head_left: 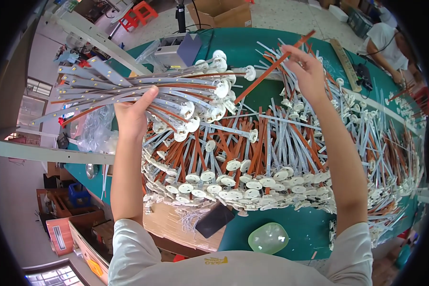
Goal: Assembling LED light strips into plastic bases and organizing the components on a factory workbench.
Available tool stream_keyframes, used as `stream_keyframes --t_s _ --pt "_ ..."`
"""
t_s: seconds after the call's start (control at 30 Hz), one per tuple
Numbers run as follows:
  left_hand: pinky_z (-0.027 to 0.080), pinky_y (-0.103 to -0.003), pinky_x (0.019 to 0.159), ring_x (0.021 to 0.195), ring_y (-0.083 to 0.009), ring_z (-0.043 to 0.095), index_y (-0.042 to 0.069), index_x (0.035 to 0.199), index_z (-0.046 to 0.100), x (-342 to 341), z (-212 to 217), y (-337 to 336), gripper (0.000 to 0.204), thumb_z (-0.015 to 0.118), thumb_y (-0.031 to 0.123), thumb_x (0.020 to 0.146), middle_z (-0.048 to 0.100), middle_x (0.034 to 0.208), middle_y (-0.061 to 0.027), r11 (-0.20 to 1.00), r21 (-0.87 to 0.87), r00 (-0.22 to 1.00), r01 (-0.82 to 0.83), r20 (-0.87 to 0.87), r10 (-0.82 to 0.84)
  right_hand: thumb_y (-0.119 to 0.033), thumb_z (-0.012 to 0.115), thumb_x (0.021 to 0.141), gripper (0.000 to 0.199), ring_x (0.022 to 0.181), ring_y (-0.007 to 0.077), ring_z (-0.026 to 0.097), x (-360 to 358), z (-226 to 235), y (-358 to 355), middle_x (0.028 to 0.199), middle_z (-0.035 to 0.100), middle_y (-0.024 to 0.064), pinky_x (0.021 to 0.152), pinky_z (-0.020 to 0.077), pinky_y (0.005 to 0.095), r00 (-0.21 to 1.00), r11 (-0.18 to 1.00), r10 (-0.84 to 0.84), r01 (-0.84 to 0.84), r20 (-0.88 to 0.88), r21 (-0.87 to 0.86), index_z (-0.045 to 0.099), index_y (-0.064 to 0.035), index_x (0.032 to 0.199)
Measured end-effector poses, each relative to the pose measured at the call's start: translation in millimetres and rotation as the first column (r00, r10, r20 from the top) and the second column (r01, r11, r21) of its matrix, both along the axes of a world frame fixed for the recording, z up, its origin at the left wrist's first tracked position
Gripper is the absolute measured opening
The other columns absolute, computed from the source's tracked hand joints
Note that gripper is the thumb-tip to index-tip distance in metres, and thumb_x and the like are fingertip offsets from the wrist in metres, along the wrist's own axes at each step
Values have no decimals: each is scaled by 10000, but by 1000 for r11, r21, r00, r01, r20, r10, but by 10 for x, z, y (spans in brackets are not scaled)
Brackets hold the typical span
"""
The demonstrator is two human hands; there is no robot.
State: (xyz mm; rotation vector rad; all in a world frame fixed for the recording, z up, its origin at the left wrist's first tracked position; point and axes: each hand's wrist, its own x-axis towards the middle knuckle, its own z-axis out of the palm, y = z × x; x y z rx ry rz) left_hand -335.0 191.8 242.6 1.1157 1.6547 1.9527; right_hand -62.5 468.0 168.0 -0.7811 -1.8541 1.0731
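My left hand (pixel 134 112) is closed round a thick bundle of LED strips (pixel 105 93), held up at the left of the table. The strips are grey and reddish-brown with small yellowish dots, and round white end caps (pixel 222 88) cluster at their right ends. With its fingertips my right hand (pixel 306 74) pinches one reddish-brown strip (pixel 264 76), held slantwise. That strip's lower end comes close to the bundle's caps; whether they touch I cannot tell. Beneath both hands spreads a large pile of similar capped strips (pixel 286 143), the nearest caps lined up along its front.
Near me on the green table (pixel 233 238) are a green translucent bowl (pixel 268 238), a black flat object (pixel 215 220) and cardboard (pixel 167 224). A grey-purple device (pixel 177 51) and a power strip (pixel 345 64) sit farther back. A white metal rail (pixel 57 152) crosses at left. Another person (pixel 386 47) works at far right.
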Motion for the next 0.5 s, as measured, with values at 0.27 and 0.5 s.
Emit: stream_keyframes --t_s 0.27,0.5 --pt "505 -321 806 874 -162 636 3 1079 618 343 192 326 427 824 34 706 670 983 -73 996 -88 997 -3 -83 -4 -103 614 926 687 678 88 564 -426 1226 -929 796 658 44 604 451 252 932 949 246 -176 -267 261 250 -86 1509" --pt "534 -305 791 853 -170 659 1 1047 644 973 744 817 252 717 14 806 687 971 -66 977 -55 973 204 -95 -208 -329 489 1002 393 646 156 502 -341 1369 -937 724 573 85 646 436 326 916 866 400 -378 1 328 640 21 905"
